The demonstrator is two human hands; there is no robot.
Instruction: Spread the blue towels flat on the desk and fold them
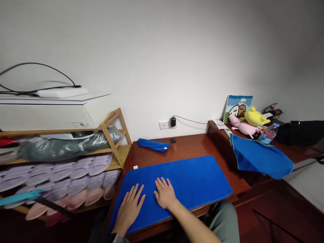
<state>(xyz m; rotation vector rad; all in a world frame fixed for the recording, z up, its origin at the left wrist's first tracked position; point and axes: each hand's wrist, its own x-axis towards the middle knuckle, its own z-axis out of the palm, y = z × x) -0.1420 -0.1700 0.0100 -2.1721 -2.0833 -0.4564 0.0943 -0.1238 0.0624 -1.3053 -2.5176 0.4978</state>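
Observation:
A blue towel lies spread flat over the front of the dark red wooden table, a small white tag showing at its far left edge. My left hand rests palm down near the towel's left end, fingers stretched out. To its right, my right hand lies flat on the cloth with the fingers together and extended. Neither hand grips anything. Behind the towel, close to the wall, sits a rolled or folded blue towel.
A wooden shoe rack with several slippers stands at left, a white box on top. At right, another blue towel drapes over a raised surface holding plush toys, a bottle and a picture. A charger is plugged into the wall.

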